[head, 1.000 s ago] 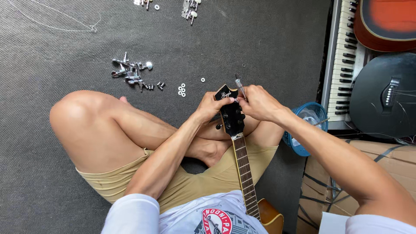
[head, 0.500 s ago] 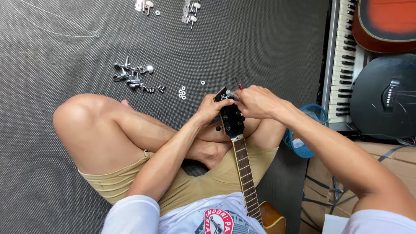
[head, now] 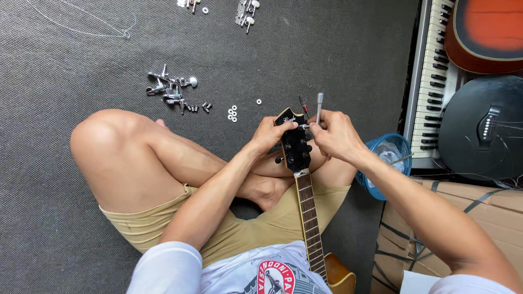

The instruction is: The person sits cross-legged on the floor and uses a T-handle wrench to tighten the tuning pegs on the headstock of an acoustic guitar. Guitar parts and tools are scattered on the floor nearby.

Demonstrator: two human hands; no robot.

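- Dark grey carpet (head: 327, 54) underfoot, finely textured, filling most of the view from the head camera.
- At the right edge, a keyboard (head: 430, 81) laid along the carpet, its black and white keys in a long row.
- Just beyond it, a black acoustic guitar (head: 479, 130) lying flat, and above that the orange-red body of another guitar (head: 490, 32).
- Lower right: a cardboard box (head: 490, 207) with dark straps, and a small blue basket (head: 389, 163) between it and the knee.
- Scattered on the carpet: a cluster of chrome tuning pegs (head: 171, 90), a few small white washers (head: 232, 113), more metal parts (head: 245, 11) at the top edge, a thin wire (head: 81, 27) curling at top left.
- Seated cross-legged on the carpet, in tan shorts and a white shirt, with bare knees.
- Guitar neck (head: 309, 223) running up from the lap, black headstock (head: 294, 141) held over the crossed legs, between both hands.
- Left hand (head: 269, 136) wrapped on the headstock's left edge, fingers curled, thumb pressed on its face.
- Right hand (head: 335, 136) at the headstock's upper right, fingers bunched together around a slim grey tool (head: 319, 106) standing upright, tip at a tuner post.
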